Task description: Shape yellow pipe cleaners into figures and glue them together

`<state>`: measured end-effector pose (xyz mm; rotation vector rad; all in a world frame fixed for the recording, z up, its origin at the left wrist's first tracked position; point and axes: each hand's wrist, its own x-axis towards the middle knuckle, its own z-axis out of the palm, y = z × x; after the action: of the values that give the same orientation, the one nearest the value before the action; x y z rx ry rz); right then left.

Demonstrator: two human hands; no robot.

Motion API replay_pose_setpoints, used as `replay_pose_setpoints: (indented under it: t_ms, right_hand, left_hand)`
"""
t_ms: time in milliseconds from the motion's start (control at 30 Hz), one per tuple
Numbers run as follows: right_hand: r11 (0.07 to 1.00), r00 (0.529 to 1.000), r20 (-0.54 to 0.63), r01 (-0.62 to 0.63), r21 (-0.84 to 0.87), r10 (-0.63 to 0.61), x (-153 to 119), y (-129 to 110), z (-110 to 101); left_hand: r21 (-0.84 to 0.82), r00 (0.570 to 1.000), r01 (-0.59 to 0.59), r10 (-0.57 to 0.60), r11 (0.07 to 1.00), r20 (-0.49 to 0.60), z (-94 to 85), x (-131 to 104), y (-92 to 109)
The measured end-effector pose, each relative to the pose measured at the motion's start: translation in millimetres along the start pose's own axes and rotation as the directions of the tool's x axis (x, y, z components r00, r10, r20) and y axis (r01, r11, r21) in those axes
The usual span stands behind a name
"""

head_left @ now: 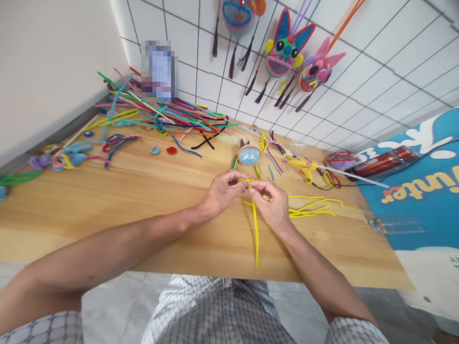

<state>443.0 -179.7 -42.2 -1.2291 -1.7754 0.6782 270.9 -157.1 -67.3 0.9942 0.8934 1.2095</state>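
A yellow pipe cleaner (256, 234) is pinched between the fingertips of both hands, its long end hanging down toward the table's front edge. My left hand (224, 191) grips its upper end from the left. Closed on the same piece, my right hand (270, 203) meets it from the right, and the fingertips nearly touch. Several loose yellow pipe cleaners (311, 206) lie on the table to the right, partly behind my right hand. Just beyond the hands sits a light blue oval piece (249, 155) with an orange rim and yellow-green strips at its sides.
A heap of coloured pipe cleaners (172, 114) lies at the back left. A yellow glue gun (303, 167) with a long clear stick rests at the right, near a dark red cylinder (385, 161). Decorated masks (283, 50) hang on the tiled wall. A clear tube (398, 224) lies far right.
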Motion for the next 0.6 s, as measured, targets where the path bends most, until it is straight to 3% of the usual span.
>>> replay_pose_setpoints:
  t_ms: [167,367,600]
  right_hand:
    - [0.991,0.994,-0.036,0.099,-0.093,-0.103,0.3,-0.1,-1.2]
    - [0.988,0.993,-0.038,0.106,-0.110,-0.111,2.8,-0.4,-3.5]
    - [0.999,0.999,0.001,-0.037,0.024,0.037,3.9,2.9,-3.5]
  left_hand:
    - [-0.005,0.999,0.030,-0.030,1.000,0.010,-0.5,-1.7,5.2]
    - [0.026,0.999,0.038,-0.039,0.999,0.005,-0.8,-1.5,6.5]
    - [0.005,0.998,0.062,-0.062,0.998,-0.008,-0.6,0.7,4.8]
